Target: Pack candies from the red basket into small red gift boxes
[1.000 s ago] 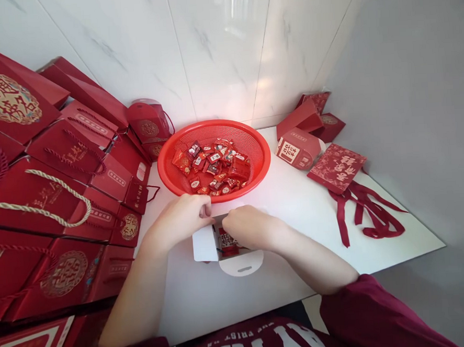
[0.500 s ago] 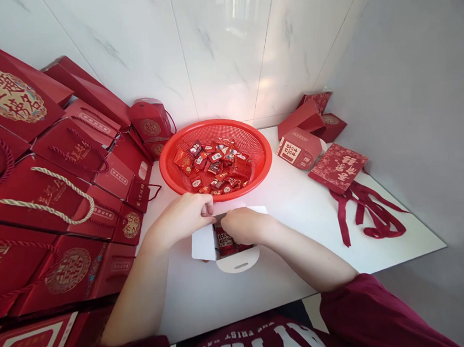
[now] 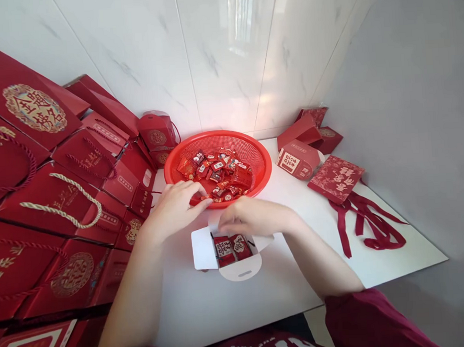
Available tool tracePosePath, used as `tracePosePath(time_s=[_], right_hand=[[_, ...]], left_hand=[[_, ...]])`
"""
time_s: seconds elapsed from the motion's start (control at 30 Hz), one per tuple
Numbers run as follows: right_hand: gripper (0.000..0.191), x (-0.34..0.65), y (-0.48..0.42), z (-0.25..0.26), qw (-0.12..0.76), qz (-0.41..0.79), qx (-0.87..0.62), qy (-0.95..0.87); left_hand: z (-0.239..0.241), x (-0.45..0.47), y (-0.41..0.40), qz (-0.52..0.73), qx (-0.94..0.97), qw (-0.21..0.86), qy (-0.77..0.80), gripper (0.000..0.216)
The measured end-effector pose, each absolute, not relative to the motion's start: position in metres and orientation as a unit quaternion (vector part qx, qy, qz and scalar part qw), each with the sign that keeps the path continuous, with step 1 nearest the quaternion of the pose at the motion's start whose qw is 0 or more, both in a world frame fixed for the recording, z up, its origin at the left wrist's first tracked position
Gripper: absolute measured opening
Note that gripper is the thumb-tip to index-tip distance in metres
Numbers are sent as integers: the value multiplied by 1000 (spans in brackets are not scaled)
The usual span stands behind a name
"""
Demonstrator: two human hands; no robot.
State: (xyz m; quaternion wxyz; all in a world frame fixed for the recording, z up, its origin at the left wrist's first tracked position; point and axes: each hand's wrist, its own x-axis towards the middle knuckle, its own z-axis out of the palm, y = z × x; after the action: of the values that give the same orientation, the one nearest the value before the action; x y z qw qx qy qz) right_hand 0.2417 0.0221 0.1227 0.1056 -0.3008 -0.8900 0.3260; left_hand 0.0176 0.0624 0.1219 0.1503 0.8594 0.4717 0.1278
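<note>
1. The white-lined box (image 3: 240, 271) sits before me on the bench (image 3: 224, 305), flaps spread; inside, two red packets (image 3: 224, 249) with pale lettering lie side by side.
2. Behind it, the red mesh basket (image 3: 254, 151) holds a loose heap of small wrapped sweets (image 3: 218, 165).
3. My left hand (image 3: 180, 200) is at the basket's front rim, thumb and fingers apart; I see nothing in it.
4. My right hand (image 3: 254, 216) is curled over the box's back edge, blurred; I cannot tell whether its fingers grip anything.
5. That hand hides the rear of the box, and my left hand covers part of the basket's rim.
6. Red gift bags (image 3: 64, 194) crowd my left, some cut off at the picture's edge.
7. To my right lie red cartons (image 3: 300, 160), a square patterned box (image 3: 336, 178) and a dark red ribbon (image 3: 342, 232), well apart from my hands.
</note>
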Motion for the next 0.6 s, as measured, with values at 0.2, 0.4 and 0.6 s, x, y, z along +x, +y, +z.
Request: tracePosePath(time_s=[0.2,0.4,0.6], right_hand=[[31,259,74,123,147,208,-461,-850],[21,220,134,110,-58,170,-467,-866],[21,185,164,109,-95,136,-465,-869]], left_hand=[[104,0,86,41,875,185,446,45],[104,-2,87,54,871,199,446,46],[104,-2,86,57,873,202,440,45]])
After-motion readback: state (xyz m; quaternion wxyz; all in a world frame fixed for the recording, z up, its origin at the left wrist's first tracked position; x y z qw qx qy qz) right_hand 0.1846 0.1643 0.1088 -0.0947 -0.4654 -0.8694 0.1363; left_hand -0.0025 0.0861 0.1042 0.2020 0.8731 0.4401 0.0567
